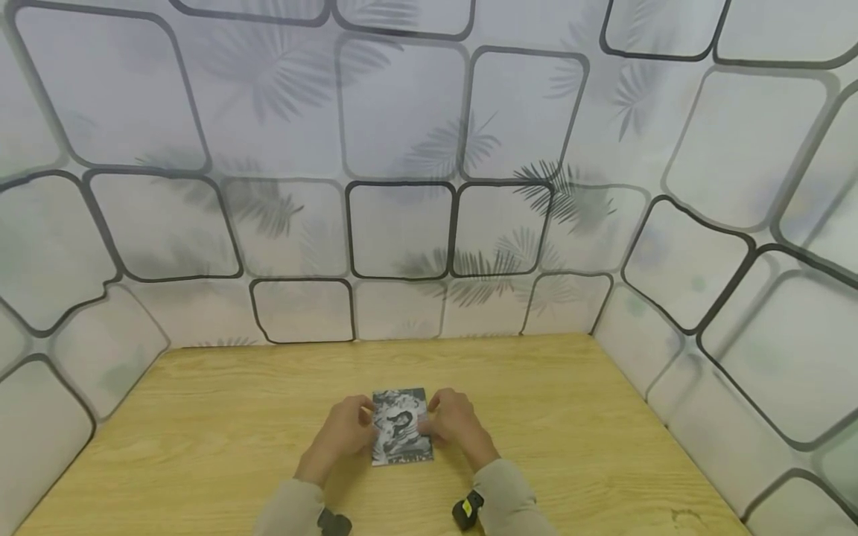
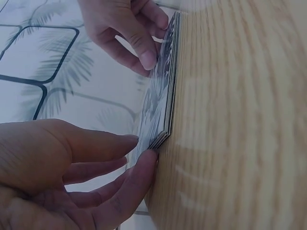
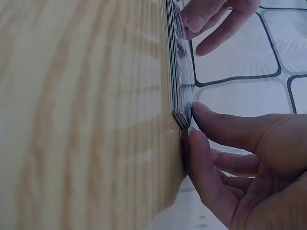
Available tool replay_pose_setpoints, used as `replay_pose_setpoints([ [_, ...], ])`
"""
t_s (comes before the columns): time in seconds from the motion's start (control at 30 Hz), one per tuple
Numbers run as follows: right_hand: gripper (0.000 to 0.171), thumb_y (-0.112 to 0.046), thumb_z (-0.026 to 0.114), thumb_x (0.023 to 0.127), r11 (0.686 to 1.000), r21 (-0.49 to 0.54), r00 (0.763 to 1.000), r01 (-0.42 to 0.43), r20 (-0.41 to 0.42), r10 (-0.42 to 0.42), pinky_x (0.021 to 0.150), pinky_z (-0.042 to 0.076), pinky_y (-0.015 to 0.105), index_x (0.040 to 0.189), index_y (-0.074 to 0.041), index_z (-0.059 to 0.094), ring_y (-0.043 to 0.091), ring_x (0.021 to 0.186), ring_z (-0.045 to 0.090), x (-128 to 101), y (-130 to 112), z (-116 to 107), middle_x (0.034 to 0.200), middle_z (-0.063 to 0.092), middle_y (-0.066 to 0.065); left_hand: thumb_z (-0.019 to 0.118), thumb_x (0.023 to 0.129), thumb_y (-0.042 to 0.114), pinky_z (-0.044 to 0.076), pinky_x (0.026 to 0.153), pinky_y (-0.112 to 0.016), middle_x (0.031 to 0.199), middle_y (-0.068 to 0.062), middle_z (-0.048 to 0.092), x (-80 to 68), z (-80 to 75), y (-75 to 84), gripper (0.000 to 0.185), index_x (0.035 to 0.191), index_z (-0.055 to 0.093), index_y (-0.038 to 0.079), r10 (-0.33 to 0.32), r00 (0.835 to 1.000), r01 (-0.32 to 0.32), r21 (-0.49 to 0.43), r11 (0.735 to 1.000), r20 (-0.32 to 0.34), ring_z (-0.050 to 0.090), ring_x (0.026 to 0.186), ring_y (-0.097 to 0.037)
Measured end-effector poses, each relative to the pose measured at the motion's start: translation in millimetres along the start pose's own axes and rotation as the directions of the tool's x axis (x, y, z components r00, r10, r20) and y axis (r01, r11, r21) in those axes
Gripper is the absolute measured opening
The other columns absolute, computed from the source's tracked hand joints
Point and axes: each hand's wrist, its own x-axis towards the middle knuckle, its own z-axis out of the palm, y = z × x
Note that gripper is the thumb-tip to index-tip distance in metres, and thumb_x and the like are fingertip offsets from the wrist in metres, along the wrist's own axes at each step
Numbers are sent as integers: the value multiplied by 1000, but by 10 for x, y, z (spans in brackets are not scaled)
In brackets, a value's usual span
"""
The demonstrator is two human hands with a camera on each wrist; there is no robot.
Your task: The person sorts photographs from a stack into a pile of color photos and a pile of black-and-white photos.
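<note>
A small stack of black-and-white photo cards [image 1: 401,439] lies on the wooden table, its top card printed with a long-haired figure. At its left edge my left hand [image 1: 345,428] pinches the side between thumb and fingers. My right hand [image 1: 459,424] holds the opposite edge the same way, its thumb reaching slightly over the top. From the left wrist, several thin layers of the card stack [image 2: 169,103] show, with the left index fingertip against a corner. In the right wrist view, right thumb and finger meet the near corner of the stack [image 3: 181,103].
The light wood table [image 1: 570,417] runs back to a patterned curtain [image 1: 402,231] with dark rounded squares and leaf prints. The curtain also closes in the left and right sides. Dark devices, such as the right wrist's camera [image 1: 467,510], sit at both cuffs.
</note>
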Motion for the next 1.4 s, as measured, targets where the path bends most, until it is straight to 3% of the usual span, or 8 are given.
replay_pose_setpoints([
  [0.27, 37, -9, 89, 78, 1000, -5, 1000, 7, -13, -7, 56, 57, 26, 104, 6, 67, 12, 54, 63, 31, 23, 31, 94, 67, 20, 77, 80, -4, 63, 78, -43, 101, -18, 70, -4, 6, -22, 38, 117, 66, -6, 0, 1000, 0, 10, 1000, 3, 67, 89, -26],
  [0.53, 39, -17, 87, 82, 999, -34, 999, 33, -1, -33, 71, 61, 38, 106, 5, 66, 12, 54, 62, 0, 24, 14, 74, 66, 8, 77, 80, -6, 63, 75, -41, 102, -19, 69, 2, 34, -47, 40, 118, 66, -7, 29, 1000, -29, 2, 1000, 3, 67, 86, -23],
  [0.67, 46, -23, 90, 79, 998, -58, 999, 40, 0, -40, 78, 62, 46, 107, 4, 66, 15, 56, 64, -6, 9, 15, 86, 69, 14, 78, 80, -6, 63, 76, -42, 102, -19, 69, -12, 19, -21, 40, 119, 66, -7, 39, 999, -39, 4, 999, 4, 68, 87, -24],
  [0.9, 49, -21, 92, 76, 996, -85, 999, 38, -7, -38, 89, 60, 53, 108, 3, 64, 25, 78, 65, 3, -19, 25, 104, 68, 22, 77, 79, -7, 63, 72, -38, 101, -19, 69, -32, 10, 11, 41, 119, 65, -8, 33, 999, -33, 3, 999, 0, 67, 84, -22],
  [1.2, 51, -14, 89, 80, 1000, 4, 1000, 0, 29, 0, 68, 61, 38, 117, 3, 59, 17, 60, 65, 0, 1, 30, 97, 66, 19, 78, 78, -7, 62, 74, -40, 100, -18, 69, -28, 5, 6, 42, 118, 66, -7, 30, 1000, -30, 26, 999, -1, 65, 84, -22],
  [1.4, 50, -16, 87, 82, 1000, -12, 998, -15, 57, 15, 74, 60, 41, 119, 3, 58, 18, 61, 65, -14, -42, -27, 84, 65, 12, 76, 80, -6, 62, 71, -38, 100, -18, 69, -16, -8, 1, 40, 119, 66, -6, 9, 1000, -9, 16, 1000, 0, 66, 86, -24],
])
